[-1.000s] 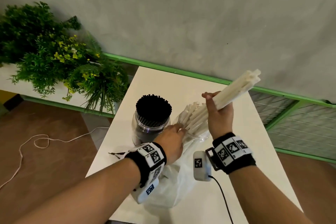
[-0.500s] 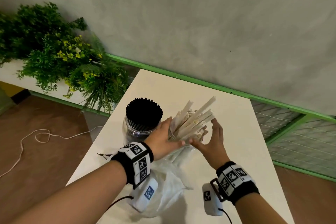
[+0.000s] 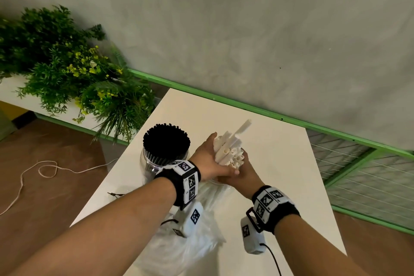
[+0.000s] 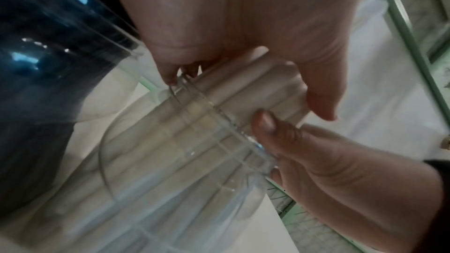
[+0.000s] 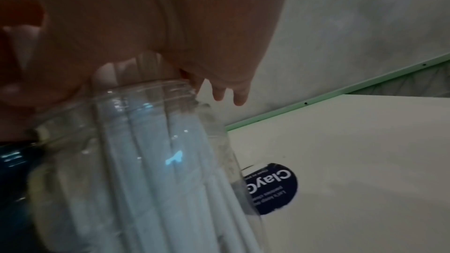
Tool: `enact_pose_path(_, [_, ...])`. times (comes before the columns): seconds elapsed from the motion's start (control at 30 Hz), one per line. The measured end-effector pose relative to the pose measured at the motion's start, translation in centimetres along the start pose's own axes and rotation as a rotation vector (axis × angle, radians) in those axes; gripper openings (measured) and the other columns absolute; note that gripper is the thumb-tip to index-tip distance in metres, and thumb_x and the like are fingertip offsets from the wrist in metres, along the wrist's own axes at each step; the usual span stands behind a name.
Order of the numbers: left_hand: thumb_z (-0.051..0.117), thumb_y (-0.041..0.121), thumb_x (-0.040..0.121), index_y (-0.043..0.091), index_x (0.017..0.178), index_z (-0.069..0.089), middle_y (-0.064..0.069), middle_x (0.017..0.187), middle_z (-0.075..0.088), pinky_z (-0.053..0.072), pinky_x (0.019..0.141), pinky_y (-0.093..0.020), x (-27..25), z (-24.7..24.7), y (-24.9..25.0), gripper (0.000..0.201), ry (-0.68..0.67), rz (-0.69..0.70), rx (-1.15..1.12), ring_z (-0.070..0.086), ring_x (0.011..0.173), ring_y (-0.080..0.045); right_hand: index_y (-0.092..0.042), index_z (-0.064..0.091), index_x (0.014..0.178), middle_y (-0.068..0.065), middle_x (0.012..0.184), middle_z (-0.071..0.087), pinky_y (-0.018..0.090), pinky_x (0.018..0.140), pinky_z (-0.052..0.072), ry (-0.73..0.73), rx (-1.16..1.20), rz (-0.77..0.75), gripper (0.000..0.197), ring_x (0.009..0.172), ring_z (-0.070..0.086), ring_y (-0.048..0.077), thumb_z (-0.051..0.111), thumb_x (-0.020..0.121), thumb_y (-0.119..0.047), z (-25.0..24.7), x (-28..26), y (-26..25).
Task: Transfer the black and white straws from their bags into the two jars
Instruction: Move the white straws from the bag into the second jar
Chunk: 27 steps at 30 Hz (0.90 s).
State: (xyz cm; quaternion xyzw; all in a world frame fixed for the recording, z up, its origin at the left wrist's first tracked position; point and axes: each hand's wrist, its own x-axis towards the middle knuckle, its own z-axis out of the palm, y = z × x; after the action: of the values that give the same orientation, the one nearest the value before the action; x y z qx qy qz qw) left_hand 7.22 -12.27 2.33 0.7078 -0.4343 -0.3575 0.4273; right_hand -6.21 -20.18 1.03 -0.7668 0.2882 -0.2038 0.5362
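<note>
A clear jar packed with black straws stands on the white table. Right of it, a second clear jar holds a bundle of white straws that sticks out of its mouth; one straw juts higher. My left hand curls round the bundle from the left, just above the rim. My right hand cups it from the right, its thumb pressed on the straws at the rim. In the right wrist view the straws run down inside the jar.
A crumpled clear plastic bag lies on the table under my forearms. A dark round sticker sits on the tabletop right of the jar. Green plants stand left of the table, with a green rail and wall behind it and a cord on the floor.
One second ago my right hand held a white bundle raised above the jar. It dropped the straws in, and both hands have now closed round the splayed bundle, drawing it together.
</note>
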Motion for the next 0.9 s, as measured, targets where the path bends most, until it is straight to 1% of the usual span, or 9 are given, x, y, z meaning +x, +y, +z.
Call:
enact_pose_path(0.07, [0.086, 0.051, 0.053, 0.026, 0.131, 0.032, 0.013, 0.117, 0.058, 0.046, 0.098, -0.031, -0.1, -0.1, 0.4, 0.098, 0.041, 0.020, -0.078, 0.056, 0.109, -0.006, -0.024, 0.049, 0.108, -0.007, 0.105, 0.065, 0.023, 0.080, 0.054, 0.049, 0.042, -0.056, 0.065, 0.096, 0.065, -0.002, 0.078, 0.065, 0.015, 0.4, 0.3, -0.2])
enact_pose_path(0.13, [0.081, 0.039, 0.069, 0.034, 0.119, 0.039, 0.014, 0.106, 0.062, 0.050, 0.089, -0.025, -0.4, -0.4, 1.1, 0.066, 0.064, 0.025, -0.137, 0.060, 0.100, -0.004, -0.031, 0.042, 0.119, -0.006, 0.112, 0.065, 0.034, 0.087, 0.055, 0.121, 0.040, -0.043, 0.077, 0.105, 0.064, 0.005, 0.089, 0.061, -0.011, 0.5, 0.4, -0.1])
enact_pose_path(0.27, [0.073, 0.039, 0.079, 0.038, 0.117, 0.041, 0.014, 0.104, 0.062, 0.050, 0.086, -0.024, -0.9, -1.1, 1.3, 0.049, 0.050, 0.012, -0.122, 0.061, 0.100, -0.010, -0.036, 0.040, 0.125, -0.011, 0.119, 0.058, 0.044, 0.094, 0.050, 0.211, -0.164, -0.010, 0.094, 0.114, 0.055, 0.014, 0.089, 0.048, -0.055, 0.6, 0.7, 1.1])
enact_pose_path(0.33, [0.073, 0.040, 0.079, 0.032, 0.126, 0.040, 0.014, 0.113, 0.061, 0.048, 0.094, -0.027, -1.1, -1.4, 1.2, 0.058, 0.024, 0.016, -0.114, 0.060, 0.106, -0.009, -0.026, 0.034, 0.137, -0.007, 0.128, 0.045, 0.038, 0.104, 0.039, 0.238, -0.273, 0.011, 0.103, 0.122, 0.041, 0.015, 0.089, 0.053, -0.050, 0.8, 0.4, 1.5])
enact_pose_path(0.43, [0.075, 0.041, 0.076, 0.023, 0.149, 0.015, 0.007, 0.140, 0.042, 0.032, 0.100, -0.020, -1.3, -2.0, 1.5, 0.096, 0.074, 0.020, -0.047, 0.043, 0.128, -0.011, -0.017, 0.022, 0.146, 0.001, 0.137, 0.033, 0.030, 0.107, 0.027, 0.219, -0.311, 0.052, 0.110, 0.130, 0.028, 0.017, 0.087, 0.061, -0.040, 0.7, 0.1, 2.2])
enact_pose_path(0.57, [0.067, 0.028, 0.086, 0.029, 0.150, 0.012, 0.001, 0.153, 0.026, 0.028, 0.099, -0.018, -1.7, -2.6, 2.4, 0.084, 0.183, 0.192, 0.147, 0.036, 0.133, -0.013, -0.019, 0.024, 0.146, -0.002, 0.136, 0.034, 0.030, 0.107, 0.027, 0.219, -0.293, 0.023, 0.105, 0.132, 0.031, 0.018, 0.085, 0.063, -0.042, 0.6, 0.2, 2.4])
enact_pose_path(0.67, [0.057, 0.023, 0.092, 0.027, 0.149, 0.017, 0.003, 0.156, 0.019, 0.022, 0.109, -0.018, -1.8, -2.7, 2.6, 0.070, 0.192, 0.364, 0.376, 0.026, 0.140, -0.013, -0.021, 0.023, 0.146, -0.008, 0.130, 0.031, 0.031, 0.108, 0.030, 0.239, -0.296, -0.013, 0.106, 0.129, 0.032, 0.014, 0.085, 0.063, -0.041, 0.7, 0.1, 2.3])
enact_pose_path(0.8, [0.050, 0.028, 0.096, 0.018, 0.152, 0.005, -0.001, 0.160, -0.001, 0.009, 0.117, -0.027, -2.2, -1.6, 0.3, 0.072, 0.071, 0.198, 0.492, 0.002, 0.147, -0.018, -0.026, 0.014, 0.148, -0.001, 0.142, 0.035, 0.026, 0.106, 0.030, 0.251, -0.288, -0.066, 0.112, 0.131, 0.033, 0.010, 0.087, 0.064, -0.035, 0.5, 0.2, 2.2])
enact_pose_path(0.9, [0.048, 0.026, 0.097, 0.016, 0.151, -0.005, -0.010, 0.150, 0.033, 0.036, 0.101, -0.026, -2.6, -1.0, -0.9, 0.076, 0.062, 0.046, 0.366, 0.042, 0.130, -0.021, -0.034, 0.010, 0.148, 0.000, 0.139, 0.040, 0.028, 0.103, 0.034, 0.198, -0.306, -0.045, 0.113, 0.127, 0.038, 0.011, 0.087, 0.065, -0.036, 0.5, 0.6, 1.9])
